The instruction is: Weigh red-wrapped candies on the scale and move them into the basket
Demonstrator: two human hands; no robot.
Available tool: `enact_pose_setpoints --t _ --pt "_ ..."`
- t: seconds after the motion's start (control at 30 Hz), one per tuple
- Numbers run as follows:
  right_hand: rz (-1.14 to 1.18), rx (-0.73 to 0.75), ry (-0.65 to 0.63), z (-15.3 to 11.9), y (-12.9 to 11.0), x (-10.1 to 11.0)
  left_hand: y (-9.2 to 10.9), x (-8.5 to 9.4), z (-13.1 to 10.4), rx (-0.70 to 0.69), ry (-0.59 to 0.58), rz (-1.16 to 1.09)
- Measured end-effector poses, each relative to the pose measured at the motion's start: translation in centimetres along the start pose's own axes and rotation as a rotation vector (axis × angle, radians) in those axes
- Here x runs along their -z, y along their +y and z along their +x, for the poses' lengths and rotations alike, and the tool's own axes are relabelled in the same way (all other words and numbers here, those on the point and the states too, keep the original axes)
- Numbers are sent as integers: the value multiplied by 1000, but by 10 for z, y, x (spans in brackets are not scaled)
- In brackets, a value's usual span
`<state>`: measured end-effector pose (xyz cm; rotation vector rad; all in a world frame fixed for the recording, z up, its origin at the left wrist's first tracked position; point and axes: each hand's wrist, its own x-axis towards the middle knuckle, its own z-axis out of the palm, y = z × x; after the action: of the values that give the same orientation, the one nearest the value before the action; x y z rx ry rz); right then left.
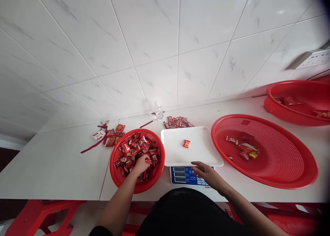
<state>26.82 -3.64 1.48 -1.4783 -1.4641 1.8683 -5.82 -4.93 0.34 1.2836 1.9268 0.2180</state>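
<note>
My left hand (142,164) reaches into a round red basket (112,167) heaped with small red wrapped candies (129,160). Its fingers are closed around what looks like one wrapped candy (147,160). My right hand (206,174) hovers over the blue keypad of a digital scale (180,181), near the front edge of the white tray (206,153). Its fingers are apart, and I see nothing gripped in them. On the tray lies a single red wrapped candy (186,143).
A wide red basket (283,153) with a few packets stands right of the tray, another red basket (273,108) behind it. Red packets (177,122) lie behind the tray; more packets (113,136) and ribbon lie at left. A clear cup (159,113) stands by the tiled wall.
</note>
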Motion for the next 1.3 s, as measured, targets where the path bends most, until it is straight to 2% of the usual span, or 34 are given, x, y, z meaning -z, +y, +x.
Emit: enact_pose_setpoints --t 0.13,0.23,0.33,0.43,0.57,0.7,0.8,0.87,0.93,1.03,1.17,1.3 --pt "-19 6 10 2 -2 -1 33 0 -7 -74 -69 -204" --pt "-27 18 13 5 -7 -4 66 -12 -6 -186 -115 -448" --pt "-35 33 22 5 -12 -5 91 -28 -1 -276 -92 -567" --pt "-65 37 33 2 -14 -2 99 -38 4 -309 -20 -519" --pt "-232 87 154 1 -11 2 84 -33 11 -295 211 -320" --pt "-548 252 298 11 -9 0 44 -25 13 -208 309 -190" --pt "-712 407 293 21 -7 -5 9 -27 10 -148 284 -59" --pt "-784 436 269 26 -4 -8 -8 -31 6 -83 206 157" --pt "-840 417 242 30 -2 -10 -17 -32 5 -35 115 377" --pt "-902 341 193 30 1 -10 -17 -29 7 -17 54 490" --pt "-939 236 131 25 2 -8 -11 -24 13 -13 28 480" --pt "-940 195 104 19 -1 -5 -11 -27 17 4 10 463"
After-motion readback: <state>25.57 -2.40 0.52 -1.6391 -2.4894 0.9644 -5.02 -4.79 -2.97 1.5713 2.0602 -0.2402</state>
